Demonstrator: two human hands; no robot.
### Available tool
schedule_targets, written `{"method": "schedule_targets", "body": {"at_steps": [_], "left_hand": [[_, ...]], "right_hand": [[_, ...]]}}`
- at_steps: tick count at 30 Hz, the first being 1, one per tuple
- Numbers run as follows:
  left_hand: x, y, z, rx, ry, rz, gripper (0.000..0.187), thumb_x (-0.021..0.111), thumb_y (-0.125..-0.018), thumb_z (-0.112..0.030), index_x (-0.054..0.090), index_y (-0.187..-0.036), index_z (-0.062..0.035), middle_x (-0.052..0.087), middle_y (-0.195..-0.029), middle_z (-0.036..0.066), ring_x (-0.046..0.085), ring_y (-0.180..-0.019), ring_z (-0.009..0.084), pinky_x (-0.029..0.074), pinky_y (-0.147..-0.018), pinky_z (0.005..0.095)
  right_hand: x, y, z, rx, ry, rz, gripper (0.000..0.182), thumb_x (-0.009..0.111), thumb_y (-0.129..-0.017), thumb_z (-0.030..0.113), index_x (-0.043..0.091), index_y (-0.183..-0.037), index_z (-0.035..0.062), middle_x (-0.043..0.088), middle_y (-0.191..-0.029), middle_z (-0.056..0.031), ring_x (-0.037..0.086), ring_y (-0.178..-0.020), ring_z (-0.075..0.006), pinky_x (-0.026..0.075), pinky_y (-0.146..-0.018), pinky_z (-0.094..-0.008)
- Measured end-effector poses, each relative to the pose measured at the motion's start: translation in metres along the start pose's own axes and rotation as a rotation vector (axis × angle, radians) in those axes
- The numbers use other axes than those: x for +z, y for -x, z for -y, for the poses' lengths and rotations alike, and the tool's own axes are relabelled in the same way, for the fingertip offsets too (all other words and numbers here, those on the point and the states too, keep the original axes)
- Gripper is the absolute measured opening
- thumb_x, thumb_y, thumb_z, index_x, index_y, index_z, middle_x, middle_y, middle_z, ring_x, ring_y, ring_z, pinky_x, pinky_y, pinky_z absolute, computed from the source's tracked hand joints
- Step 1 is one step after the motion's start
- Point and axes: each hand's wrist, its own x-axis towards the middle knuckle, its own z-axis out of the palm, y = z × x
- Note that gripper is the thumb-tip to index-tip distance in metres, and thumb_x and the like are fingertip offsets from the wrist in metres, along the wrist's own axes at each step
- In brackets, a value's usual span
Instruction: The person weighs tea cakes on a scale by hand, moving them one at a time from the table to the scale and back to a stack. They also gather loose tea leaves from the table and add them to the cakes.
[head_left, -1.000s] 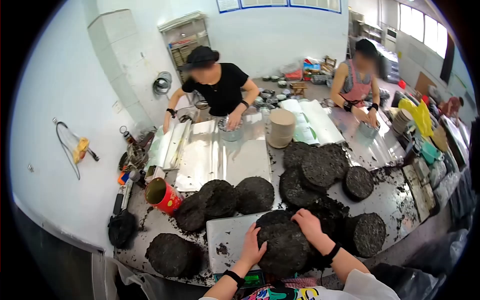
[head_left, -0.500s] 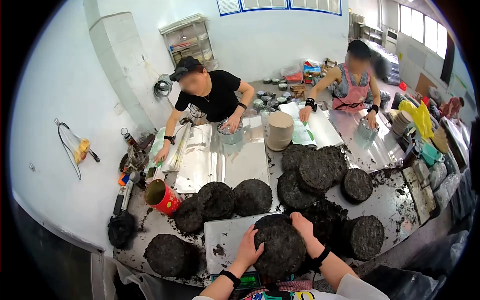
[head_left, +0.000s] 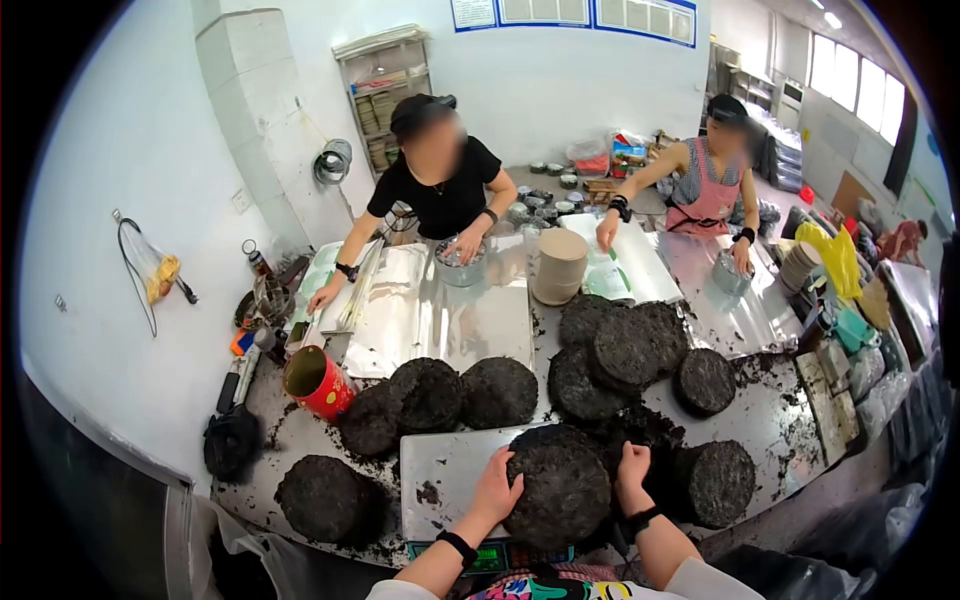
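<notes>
A thick, dark round cake of pressed crumbly material (head_left: 558,485) is tilted up over the right part of the scale's metal plate (head_left: 428,465). My left hand (head_left: 492,490) grips its left side, with the thumb on the near face. Just off its right edge, my right hand (head_left: 632,470) has its fingers curled together; whether they hold a bit of the material cannot be seen. Behind that hand lies a dark loose heap (head_left: 650,428). The scale's green-lit display (head_left: 488,556) shows below the cake, its digits too small to read.
More dark cakes stand around the plate: one at left (head_left: 325,498), one at right (head_left: 722,483), and a stack (head_left: 638,345) behind. A red tin (head_left: 322,385) stands at left. Across the table, two people handle clear round containers (head_left: 460,266) on shiny sheets (head_left: 490,320). Crumbs litter the tabletop.
My right hand has come off the cake's upper right edge and moved slightly right, its fingers now curled. My left hand stays on the cake. The view has shifted slightly.
</notes>
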Motion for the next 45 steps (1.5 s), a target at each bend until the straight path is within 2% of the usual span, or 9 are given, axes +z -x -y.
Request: {"method": "schedule_targets", "body": {"at_steps": [9,15,18,21,29,34,37,39,45], "left_hand": [[0.048,0.003,-0.013,-0.23,0.209,-0.307,0.057,0.054,-0.088,-0.022,0.03,-0.131,0.0071,0.037,-0.131,0.027,0.036,-0.122,0.0406,0.027,-0.105,0.0423],[-0.071,0.029,0.033,-0.467,-0.153,-0.643,0.062,0.056,-0.083,-0.017,0.03,-0.134,0.0058,0.029,-0.141,0.025,0.027,-0.132,0.0385,0.023,-0.108,0.0447],[-0.049,0.044,0.023,-0.656,-0.407,-0.319,0.062,0.057,-0.082,-0.018,0.032,-0.134,0.0041,0.031,-0.141,0.024,0.027,-0.131,0.0383,0.025,-0.107,0.0442],[0.036,0.029,-0.004,-0.142,0.086,0.105,0.055,0.054,-0.088,-0.029,0.04,-0.132,0.0013,0.038,-0.139,0.019,0.034,-0.13,0.0342,0.026,-0.108,0.0415],[-0.089,0.072,0.028,-0.284,0.033,-0.193,0.034,0.062,-0.078,-0.014,0.056,-0.11,-0.0029,0.055,-0.115,0.016,0.053,-0.108,0.0307,0.043,-0.092,0.039],[-0.244,0.148,0.098,-0.652,-0.537,-1.046,0.046,0.067,-0.08,-0.016,0.049,-0.117,0.0025,0.052,-0.115,0.02,0.051,-0.108,0.0365,0.039,-0.095,0.0434],[-0.26,0.196,0.188,-1.12,-0.48,-1.001,0.067,0.074,-0.075,-0.035,0.046,-0.124,0.0029,0.053,-0.117,0.021,0.05,-0.111,0.0378,0.04,-0.096,0.044],[-0.253,0.211,0.21,-0.848,0.155,-0.819,0.074,0.077,-0.07,-0.039,0.047,-0.122,0.0041,0.054,-0.116,0.021,0.051,-0.109,0.0375,0.043,-0.093,0.0448],[-0.253,0.171,0.155,-1.163,-0.678,-0.759,0.066,0.075,-0.072,-0.04,0.052,-0.114,0.0054,0.052,-0.119,0.022,0.052,-0.106,0.0373,0.045,-0.09,0.0475]], "right_hand": [[-0.047,0.041,0.021,0.401,-0.535,0.878,0.065,0.065,-0.081,0.01,0.033,-0.138,0.007,0.047,-0.129,-0.0063,0.043,-0.119,-0.0247,0.041,-0.094,-0.0425],[0.008,0.015,0.102,0.617,-0.803,0.77,0.036,0.055,-0.085,0.008,0.05,-0.12,0.0041,0.058,-0.114,-0.0126,0.055,-0.107,-0.0297,0.045,-0.092,-0.0454],[0.059,-0.009,0.12,0.924,-0.885,0.891,0.037,0.056,-0.085,0.01,0.049,-0.121,0.0061,0.057,-0.116,-0.0127,0.054,-0.108,-0.0316,0.044,-0.094,-0.0478],[0.13,0.001,0.152,0.98,-0.812,0.937,0.034,0.058,-0.086,0.015,0.051,-0.119,0.0065,0.056,-0.118,-0.0118,0.053,-0.109,-0.0306,0.042,-0.096,-0.0491],[0.149,0.028,0.129,0.615,-0.471,1.331,0.046,0.061,-0.085,0.017,0.041,-0.125,0.0058,0.054,-0.108,-0.0084,0.054,-0.094,-0.0215,0.046,-0.084,-0.039],[0.007,0.131,0.133,-0.996,0.42,1.509,0.054,0.063,-0.08,0.032,0.048,-0.125,0.0053,0.048,-0.127,-0.0173,0.044,-0.122,-0.0326,0.033,-0.101,-0.048],[-0.044,0.14,0.117,-1.229,0.611,1.264,0.053,0.069,-0.072,0.032,0.054,-0.117,0.0076,0.047,-0.126,-0.0146,0.046,-0.117,-0.0336,0.033,-0.098,-0.0517],[-0.065,0.119,0.128,-0.762,0.652,1.17,0.05,0.071,-0.066,0.02,0.055,-0.11,0.0052,0.051,-0.118,-0.0173,0.047,-0.11,-0.0355,0.033,-0.099,-0.0471],[-0.221,-0.02,0.048,-0.63,0.658,-0.109,0.045,0.064,-0.078,0.011,0.05,-0.117,-0.0058,0.055,-0.115,-0.0212,0.052,-0.108,-0.0357,0.038,-0.096,-0.0401]]}}
